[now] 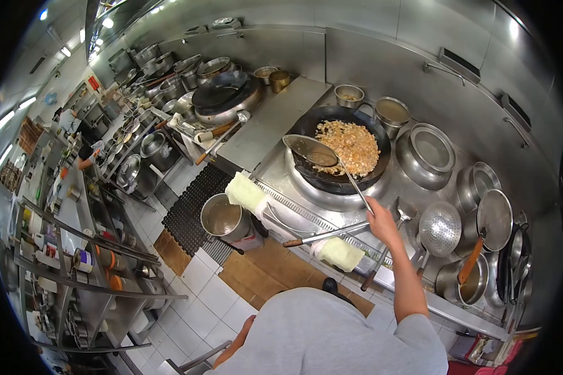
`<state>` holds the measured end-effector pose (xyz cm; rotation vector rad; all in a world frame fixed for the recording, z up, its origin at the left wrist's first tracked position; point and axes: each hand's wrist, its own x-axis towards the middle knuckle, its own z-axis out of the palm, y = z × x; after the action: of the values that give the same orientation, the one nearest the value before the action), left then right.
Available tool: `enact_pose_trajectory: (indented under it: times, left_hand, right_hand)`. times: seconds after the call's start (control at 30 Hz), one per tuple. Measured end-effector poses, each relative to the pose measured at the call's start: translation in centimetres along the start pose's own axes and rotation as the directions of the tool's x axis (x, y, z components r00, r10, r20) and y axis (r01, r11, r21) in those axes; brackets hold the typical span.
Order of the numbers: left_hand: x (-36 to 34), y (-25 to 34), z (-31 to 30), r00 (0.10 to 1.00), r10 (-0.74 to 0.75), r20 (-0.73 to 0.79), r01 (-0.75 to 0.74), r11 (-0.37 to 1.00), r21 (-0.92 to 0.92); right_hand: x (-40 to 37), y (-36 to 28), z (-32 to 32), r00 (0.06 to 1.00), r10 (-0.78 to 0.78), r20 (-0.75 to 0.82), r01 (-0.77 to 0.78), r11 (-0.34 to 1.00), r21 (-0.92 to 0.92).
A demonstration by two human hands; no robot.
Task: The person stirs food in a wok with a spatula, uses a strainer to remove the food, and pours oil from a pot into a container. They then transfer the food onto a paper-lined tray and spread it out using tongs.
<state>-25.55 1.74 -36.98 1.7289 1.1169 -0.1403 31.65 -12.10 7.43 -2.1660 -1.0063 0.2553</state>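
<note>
My right hand (381,219) is closed around the long metal handle of a mesh strainer (309,150). The strainer's round head hangs over the left side of a black wok (306,119). Diced, browned food (353,147) fills the middle of the wok, which sits in a round steel burner ring (334,199). My left hand (249,323) is low by my body, partly hidden by my grey shirt, and its fingers do not show clearly. A wooden-handled tool (325,234) lies across the stove's front edge near a folded pale green cloth (338,253).
A perforated ladle (440,229), a spatula (406,210) and several pots (463,278) crowd the right side. A steel bucket (224,217) stands beside a black floor mat (197,197). Another wok (225,94) is farther left. A person (70,122) is in the distance.
</note>
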Motion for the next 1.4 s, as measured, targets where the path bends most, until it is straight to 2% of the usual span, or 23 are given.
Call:
enact_pose_trajectory:
  times: [0.17,0.2,0.23,0.3,0.4,0.57,0.63,0.67,0.7,0.77,0.9,0.93,1.0,1.03,1.1,1.13,1.17,1.2,1.23,1.27,1.3,1.37,1.4]
  left_hand:
    - [0.3,0.6,-0.1,1.000,0.004,-0.013,-0.004,1.000,-0.014]
    - [0.4,0.5,-0.1,1.000,0.000,-0.015,0.000,1.000,-0.022]
    - [0.6,0.4,0.0,1.000,-0.007,-0.014,0.007,0.999,-0.033]
    - [0.8,0.4,0.0,1.000,-0.025,-0.001,0.025,0.998,-0.054]
    - [1.2,0.3,0.2,1.000,-0.016,0.018,0.017,0.998,-0.066]
    - [1.5,0.9,0.3,0.999,0.002,0.036,0.002,0.995,-0.096]
    - [1.7,1.0,0.4,0.999,-0.004,0.049,0.010,0.992,-0.126]
    - [1.6,0.9,0.4,0.998,-0.003,0.063,0.011,0.991,-0.130]
    - [-2.3,8.3,-2.6,0.961,-0.262,0.090,0.272,0.834,-0.479]
    - [-2.3,9.1,-2.4,0.980,-0.197,-0.012,0.191,0.962,-0.195]
    - [-2.9,11.5,-3.1,0.962,-0.271,0.021,0.265,0.917,-0.298]
    - [-2.8,11.1,-2.9,0.988,-0.156,-0.024,0.148,0.969,-0.197]
    - [-2.8,10.7,-2.5,0.998,-0.036,-0.060,0.031,0.995,-0.092]
    - [-2.9,10.8,-2.1,0.996,-0.070,-0.063,0.060,0.986,-0.155]
    - [-2.8,10.7,-1.4,0.992,-0.105,-0.062,0.089,0.970,-0.226]
    - [-1.9,8.8,-0.4,0.988,-0.153,0.012,0.142,0.886,-0.441]
    - [-1.3,7.1,0.5,0.979,-0.181,0.096,0.200,0.753,-0.627]
    - [-1.0,6.1,1.4,0.979,-0.179,0.097,0.199,0.747,-0.634]
    - [-0.8,5.7,2.2,0.976,-0.208,0.066,0.215,0.859,-0.465]
    - [-0.6,5.2,3.0,0.972,-0.233,0.030,0.232,0.932,-0.278]
    - [-0.7,4.9,3.1,0.971,-0.235,0.032,0.234,0.927,-0.294]
    - [-1.7,4.9,2.1,0.959,-0.239,0.150,0.279,0.716,-0.640]
    - [-2.7,6.7,1.4,0.956,-0.262,0.129,0.285,0.741,-0.608]
  right_hand:
    - [0.5,0.1,2.5,0.974,-0.041,-0.223,0.044,0.999,0.011]
    - [-0.1,-1.4,1.1,0.990,0.096,-0.104,-0.092,0.995,0.036]
    - [-0.3,-2.1,0.5,0.990,0.096,-0.099,-0.093,0.995,0.031]
    - [-1.0,-2.7,-0.3,0.973,0.226,0.036,-0.227,0.934,0.276]
    - [-0.4,-1.1,0.7,0.960,0.265,0.090,-0.280,0.912,0.299]
    - [1.0,3.6,0.6,0.958,0.271,-0.097,-0.245,0.945,0.217]
    - [1.7,4.5,-0.9,0.915,0.373,-0.155,-0.307,0.892,0.331]
    - [2.4,5.0,-1.5,0.916,0.341,-0.212,-0.277,0.919,0.282]
    - [3.3,6.0,-1.8,0.917,0.336,-0.214,-0.276,0.923,0.267]
    - [5.2,7.9,-2.1,0.885,0.131,-0.447,-0.183,0.980,-0.075]
    - [8.4,10.7,-0.6,0.859,0.233,-0.456,-0.304,0.948,-0.089]
    - [8.3,9.4,-0.4,0.862,0.226,-0.453,-0.298,0.950,-0.093]
    - [7.7,6.5,0.3,0.817,0.573,-0.065,-0.464,0.719,0.518]
    - [7.6,5.8,0.3,0.820,0.569,-0.064,-0.461,0.723,0.514]
    - [7.5,4.8,0.1,0.764,0.604,0.228,-0.506,0.340,0.793]
    - [7.8,5.0,-0.3,0.743,0.564,0.361,-0.500,0.109,0.859]
    - [8.0,5.6,-0.8,0.744,0.563,0.360,-0.503,0.117,0.856]
    - [8.1,6.3,-1.3,0.703,0.491,0.515,-0.549,-0.088,0.831]
    - [8.2,5.4,-1.8,0.656,0.386,0.649,-0.586,-0.281,0.760]
    - [7.8,4.5,-1.9,0.688,0.458,0.563,-0.553,-0.173,0.815]
    - [7.2,3.1,-2.0,0.686,0.458,0.566,-0.562,-0.160,0.811]
    - [5.7,1.1,-1.7,0.823,0.454,0.342,-0.488,0.255,0.835]
    - [5.0,0.0,-1.6,0.826,0.476,0.302,-0.491,0.345,0.800]
